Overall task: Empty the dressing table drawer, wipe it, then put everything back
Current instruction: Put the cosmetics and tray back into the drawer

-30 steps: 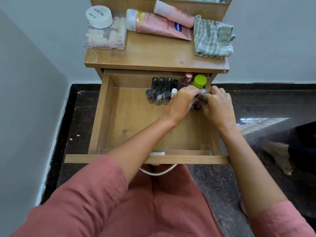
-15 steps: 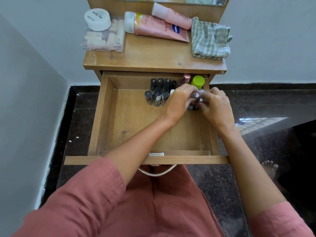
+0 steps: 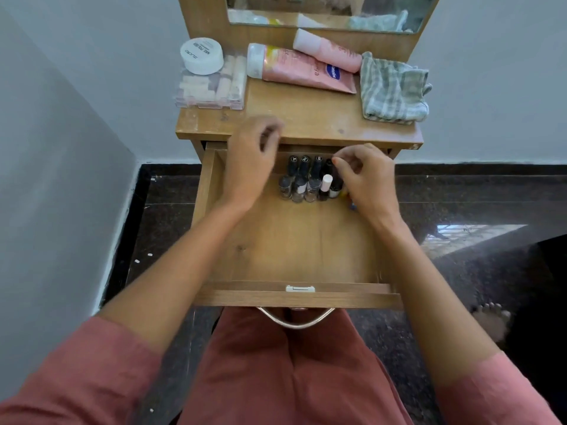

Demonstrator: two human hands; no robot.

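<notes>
Directly below the head camera, the dressing table drawer (image 3: pixel 294 256) was seen pulled well out, with its metal handle (image 3: pixel 294 322) hanging at the near edge. Two short rows of nail polish bottles (image 3: pixel 302 182) were stood upright at the back of the drawer, roughly in the middle, and one white-capped bottle (image 3: pixel 326 183) was set at the right end of the front row.

The left hand (image 3: pixel 251 164) was held above the back left corner of the drawer, apart from the bottles. Its fingers were loosely curled and blurred, and nothing was seen in them. The right hand (image 3: pixel 369 180) was lowered at the back right, just beside the bottles, with the fingers curled and the thumb and forefinger brought close together near a dark cap. Whether anything was pinched there could not be told.

On the tabletop (image 3: pixel 306 121), a white round jar (image 3: pixel 202 55) was placed on a clear plastic box (image 3: pixel 211 90) at the left. Two pink tubes (image 3: pixel 302 70) were laid side by side in the middle. A green checked cloth (image 3: pixel 394 90) was left crumpled at the right, under the mirror (image 3: pixel 322 10).
</notes>
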